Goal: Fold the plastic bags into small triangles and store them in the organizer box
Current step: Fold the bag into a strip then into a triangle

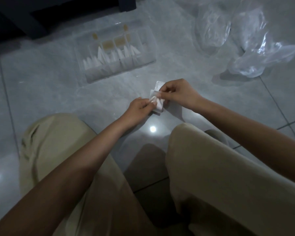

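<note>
While the left hand (140,108) pinches the lower end of a folded plastic bag (159,106), the right hand (179,94) pinches its upper part, and the fingers of both are curled round it. The bag is a flat, whitish, half-clear strip just above the glossy grey floor tiles (49,82), between the knees in beige trousers (61,150). Farther away lies a clear plastic organizer box (95,77) with white folded triangles (101,54) upright in its compartments. Crumpled transparent bags (255,53) lie to the right, well apart.
</note>
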Demonstrator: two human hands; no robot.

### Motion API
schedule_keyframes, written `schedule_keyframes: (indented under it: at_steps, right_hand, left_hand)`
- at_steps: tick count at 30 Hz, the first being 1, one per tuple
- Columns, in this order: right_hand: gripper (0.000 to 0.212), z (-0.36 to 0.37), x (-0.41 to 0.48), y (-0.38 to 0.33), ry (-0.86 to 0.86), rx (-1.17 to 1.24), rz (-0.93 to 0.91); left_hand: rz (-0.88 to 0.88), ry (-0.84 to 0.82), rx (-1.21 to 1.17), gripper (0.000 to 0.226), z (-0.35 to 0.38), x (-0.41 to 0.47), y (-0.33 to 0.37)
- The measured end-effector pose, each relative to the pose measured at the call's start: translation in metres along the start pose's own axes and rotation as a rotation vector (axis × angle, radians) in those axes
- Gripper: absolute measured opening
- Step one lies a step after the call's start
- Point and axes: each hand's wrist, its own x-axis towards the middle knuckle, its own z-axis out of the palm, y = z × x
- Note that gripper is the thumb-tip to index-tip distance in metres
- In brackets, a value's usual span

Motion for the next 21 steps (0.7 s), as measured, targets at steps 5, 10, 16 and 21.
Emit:
schedule_keyframes:
  at_steps: [5, 10, 16, 21]
  right_hand:
    - [0.009, -0.005, 0.018, 0.003, 0.02, -0.007, 0.065]
    - [0.011, -0.001, 0.022, 0.013, 0.081, -0.033, 0.129]
    - [0.014, 0.007, 0.023, 0.015, 0.165, -0.126, 0.162]
    - [0.022, 0.009, 0.027, 0.013, 0.205, -0.121, 0.24]
  left_hand:
    - [-0.103, 0.051, -0.073, 0.02, -0.004, 0.006, 0.0]
    - [-0.125, 0.074, 0.05, 0.022, -0.005, 0.011, 0.007]
    - [-0.196, 0.108, 0.1, 0.034, -0.002, 0.018, 0.021]
    - [-0.246, 0.076, 0.252, 0.041, -0.003, 0.03, 0.026]
